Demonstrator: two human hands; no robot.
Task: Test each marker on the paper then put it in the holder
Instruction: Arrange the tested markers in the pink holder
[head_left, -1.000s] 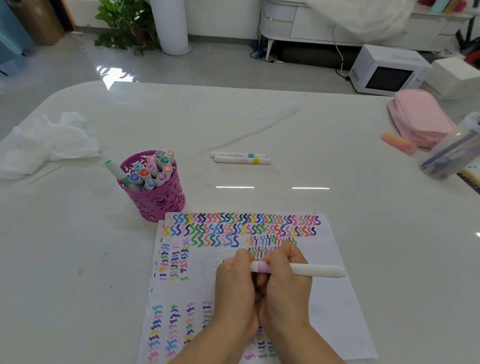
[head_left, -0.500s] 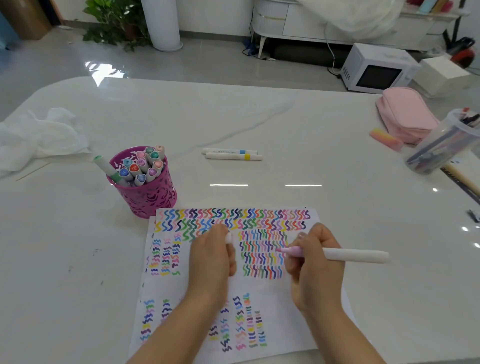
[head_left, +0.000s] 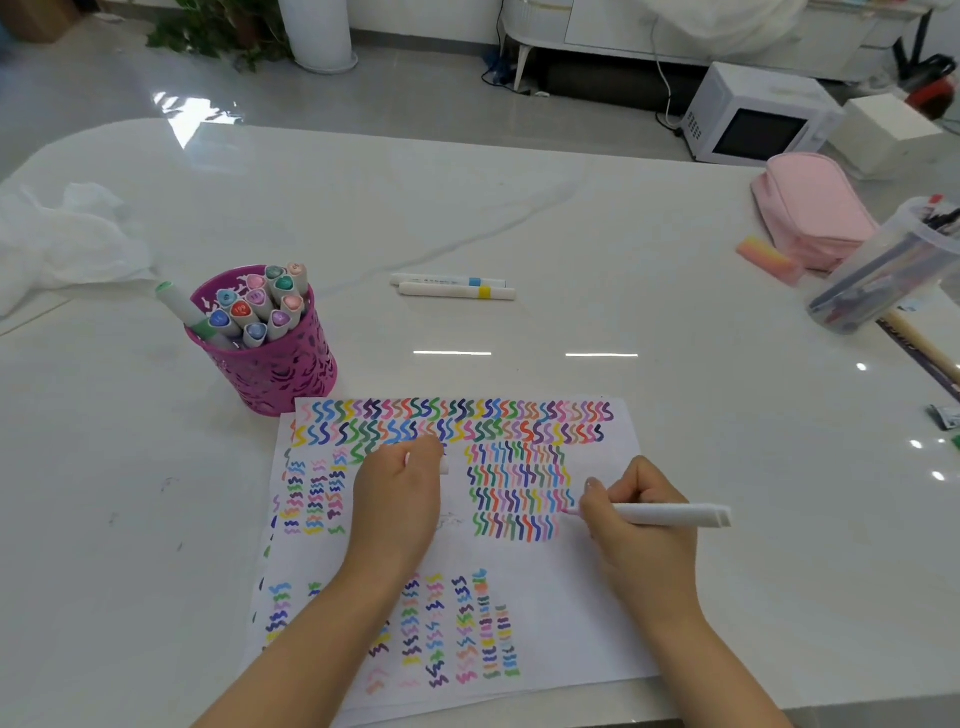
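Lower centre: the paper (head_left: 571, 597), covered in rows of coloured squiggles, lies flat on the white surface (head_left: 571, 208). The right hand (head_left: 639, 525) grasps a white marker (head_left: 675, 515), its pink tip touching the paper at the right end of the middle block of squiggles. The left hand (head_left: 400, 499) rests on the sheet with fingers curled round a small white piece (head_left: 444, 467); hand and forearm hide part of the sheet and sit between the marker and the holder (head_left: 275, 374). That magenta holder, left of centre, stands just beside the paper's upper left corner, packed with capped markers (head_left: 260, 306). Above centre, two loose markers (head_left: 452, 287) lie side by side. Upper right: pink pouch (head_left: 810, 208), pink-orange block (head_left: 769, 258), clear tub (head_left: 883, 275) of pens. Far left: crumpled white sheet (head_left: 67, 244).
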